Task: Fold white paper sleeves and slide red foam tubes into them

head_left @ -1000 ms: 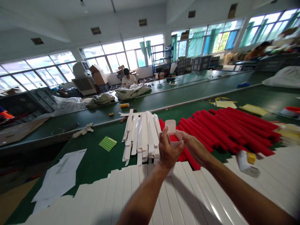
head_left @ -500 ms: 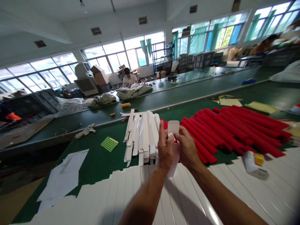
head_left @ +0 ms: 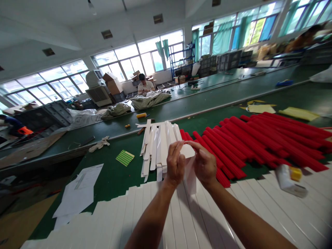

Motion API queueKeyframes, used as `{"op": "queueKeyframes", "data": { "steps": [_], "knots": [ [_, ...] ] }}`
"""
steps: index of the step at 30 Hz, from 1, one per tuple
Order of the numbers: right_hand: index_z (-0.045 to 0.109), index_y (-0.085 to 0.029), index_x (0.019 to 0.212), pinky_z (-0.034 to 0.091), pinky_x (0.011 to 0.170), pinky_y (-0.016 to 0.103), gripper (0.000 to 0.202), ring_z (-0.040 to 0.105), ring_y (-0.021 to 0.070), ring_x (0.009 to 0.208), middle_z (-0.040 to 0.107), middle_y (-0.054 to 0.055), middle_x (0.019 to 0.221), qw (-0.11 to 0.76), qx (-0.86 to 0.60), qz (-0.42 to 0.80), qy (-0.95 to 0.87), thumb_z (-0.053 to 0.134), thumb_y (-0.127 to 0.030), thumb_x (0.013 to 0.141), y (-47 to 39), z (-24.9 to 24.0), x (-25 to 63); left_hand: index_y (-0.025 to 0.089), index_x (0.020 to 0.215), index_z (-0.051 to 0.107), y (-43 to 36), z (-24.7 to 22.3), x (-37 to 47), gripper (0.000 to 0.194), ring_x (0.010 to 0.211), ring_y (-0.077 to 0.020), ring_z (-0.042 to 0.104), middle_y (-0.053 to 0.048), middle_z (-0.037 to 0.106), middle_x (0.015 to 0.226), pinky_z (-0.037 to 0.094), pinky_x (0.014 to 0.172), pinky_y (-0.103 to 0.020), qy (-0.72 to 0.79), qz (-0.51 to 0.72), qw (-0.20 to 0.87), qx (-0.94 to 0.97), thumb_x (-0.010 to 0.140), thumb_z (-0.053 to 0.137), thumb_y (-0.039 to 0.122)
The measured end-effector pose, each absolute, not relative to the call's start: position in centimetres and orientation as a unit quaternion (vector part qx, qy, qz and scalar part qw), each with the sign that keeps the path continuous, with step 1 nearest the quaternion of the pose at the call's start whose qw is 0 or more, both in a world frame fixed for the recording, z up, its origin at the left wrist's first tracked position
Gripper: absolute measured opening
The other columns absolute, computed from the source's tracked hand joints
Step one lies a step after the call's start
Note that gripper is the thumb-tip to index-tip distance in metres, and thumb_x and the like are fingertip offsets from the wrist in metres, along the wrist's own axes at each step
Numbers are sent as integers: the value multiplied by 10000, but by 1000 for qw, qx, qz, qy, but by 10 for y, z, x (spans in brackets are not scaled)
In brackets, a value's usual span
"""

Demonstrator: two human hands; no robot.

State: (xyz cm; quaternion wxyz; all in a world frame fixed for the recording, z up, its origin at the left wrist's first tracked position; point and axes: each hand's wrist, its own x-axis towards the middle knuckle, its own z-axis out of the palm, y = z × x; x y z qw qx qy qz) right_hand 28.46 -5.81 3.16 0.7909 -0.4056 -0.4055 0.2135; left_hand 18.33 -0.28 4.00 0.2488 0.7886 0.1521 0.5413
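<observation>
Between my two hands a long white carton is held tilted, its end flap folded over the top. My left hand is closed on the carton's left side, fingertips at the flap. On the other side my right hand grips it, with the index finger stretched across toward the flap's far edge. White cartons lie side by side beneath my forearms. Just beyond my hands are a pile of narrow white card pieces and many red tubes.
A white object with a yellow part rests on the cartons at right. Paper sheets, a green checked card and a glove lie at left. Yellow sheets are behind the tubes. A person sits across the tables.
The carton's end flap, which stood up with red showing inside, is now folded over the opening. Both hands have shifted onto the carton's top edges. The view has turned slightly left.
</observation>
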Motion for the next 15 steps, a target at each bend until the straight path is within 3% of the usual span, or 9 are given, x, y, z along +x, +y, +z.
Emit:
{"op": "queueKeyframes", "data": {
  "steps": [3,6,10,15],
  "knots": [
    [606,-211,1295,431,1070,402,458,552,254,1245,602,61,1346,737,-446,187,-472,452,-248,865,-64,22,284,141,1349,516,4,49,170,404,1210,-236,558,-159,608,1242,489,1025,-424,110,492,168,847,997,415,313],
    [450,-190,1423,405,1104,446,604,522,276,1283,529,123,1410,674,-487,94,-548,566,-248,833,-62,14,280,143,1395,460,9,59,162,422,1212,-239,568,-171,605,1274,512,999,-416,87,462,115,875,986,444,248],
    [401,-150,1402,505,1002,458,656,587,293,1197,572,182,1310,620,-536,-30,-573,642,-255,801,-55,11,278,140,1340,521,12,71,159,370,1081,-214,627,-146,653,1166,554,902,-368,83,430,102,893,980,465,211],
    [394,-137,1384,559,927,454,615,641,299,1121,610,196,1243,590,-557,-55,-581,618,-257,823,-54,10,282,145,1300,580,14,82,158,345,1004,-188,643,-127,663,1094,563,861,-339,84,392,128,907,974,481,198]
  ]
}}
